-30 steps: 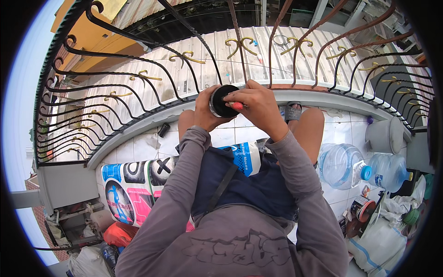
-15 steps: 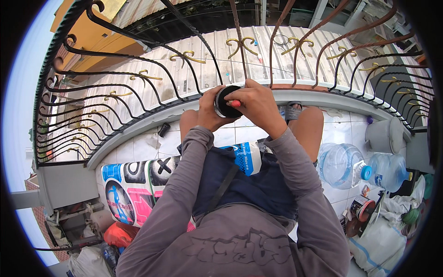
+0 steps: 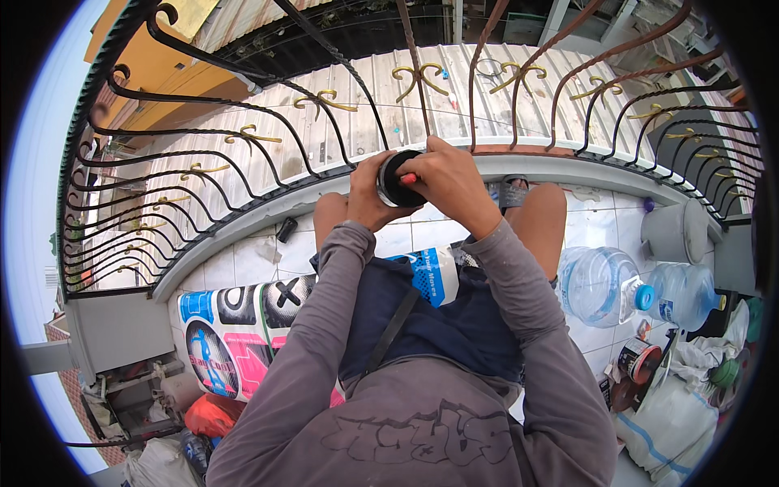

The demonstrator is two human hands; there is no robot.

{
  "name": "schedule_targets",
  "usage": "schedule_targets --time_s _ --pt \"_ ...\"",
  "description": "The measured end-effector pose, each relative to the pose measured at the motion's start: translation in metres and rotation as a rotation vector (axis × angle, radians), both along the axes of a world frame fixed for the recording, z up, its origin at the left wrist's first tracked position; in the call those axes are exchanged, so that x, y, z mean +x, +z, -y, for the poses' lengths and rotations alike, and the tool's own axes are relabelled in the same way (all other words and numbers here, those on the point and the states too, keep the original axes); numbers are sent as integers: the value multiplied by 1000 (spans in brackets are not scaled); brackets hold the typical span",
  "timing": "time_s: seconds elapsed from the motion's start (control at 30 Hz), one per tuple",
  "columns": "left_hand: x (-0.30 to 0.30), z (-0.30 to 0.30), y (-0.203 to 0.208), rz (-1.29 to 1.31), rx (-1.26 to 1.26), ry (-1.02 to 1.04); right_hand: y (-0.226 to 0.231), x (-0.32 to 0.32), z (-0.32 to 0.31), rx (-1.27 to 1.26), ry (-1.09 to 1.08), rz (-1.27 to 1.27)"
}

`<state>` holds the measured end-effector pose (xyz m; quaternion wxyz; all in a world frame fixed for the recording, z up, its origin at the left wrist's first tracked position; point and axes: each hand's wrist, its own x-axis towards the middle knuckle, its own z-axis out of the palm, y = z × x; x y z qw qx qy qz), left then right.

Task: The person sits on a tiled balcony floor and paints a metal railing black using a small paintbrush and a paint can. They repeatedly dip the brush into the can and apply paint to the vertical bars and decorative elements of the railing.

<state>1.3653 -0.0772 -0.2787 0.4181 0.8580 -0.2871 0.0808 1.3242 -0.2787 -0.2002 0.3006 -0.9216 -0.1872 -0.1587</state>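
Note:
My left hand point(image 3: 369, 193) wraps round the side of a short round container point(image 3: 399, 195) with a black top or inside, held above my lap near the railing. Its fingers are closed on it. My right hand point(image 3: 453, 183) pinches a thin tool with a red handle point(image 3: 408, 178), whose end points back toward me. The tool's working end is hidden behind my fingers, over the container's dark face. Whether that face is a lid or an opening I cannot tell.
A curved metal railing point(image 3: 422, 73) on a low ledge stands in front. Printed padded mat point(image 3: 243, 325) lies left. To the right are a large water bottle point(image 3: 596, 288), another bottle point(image 3: 680, 296), a grey bucket point(image 3: 680, 231) and an open can point(image 3: 639, 359). A small black object point(image 3: 286, 229) rests on the tiles.
The red handle has shifted very slightly left and up, with my right hand. My left hand keeps its hold on the container.

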Motion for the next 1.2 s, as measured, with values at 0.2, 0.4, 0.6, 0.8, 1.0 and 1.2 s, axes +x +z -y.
schedule_targets --time_s 0.2,0.4,0.6,0.8,1.0,1.2 --pt "0 0 0 -9 1 -13 4 -3 2 26 -6 -14" --pt "1 1 -1 -60 -65 -41 -1 0 5 -22 -11 -14" --pt "1 1 -2 57 -17 4 7 0 -1 -45 -8 -42" --pt "1 1 -4 84 -77 62 11 0 17 250 -64 -36" --pt "1 1 -2 13 -70 105 -13 15 50 784 -260 -256" --pt "3 2 -1 -57 -100 96 -27 22 57 1079 -337 -353"
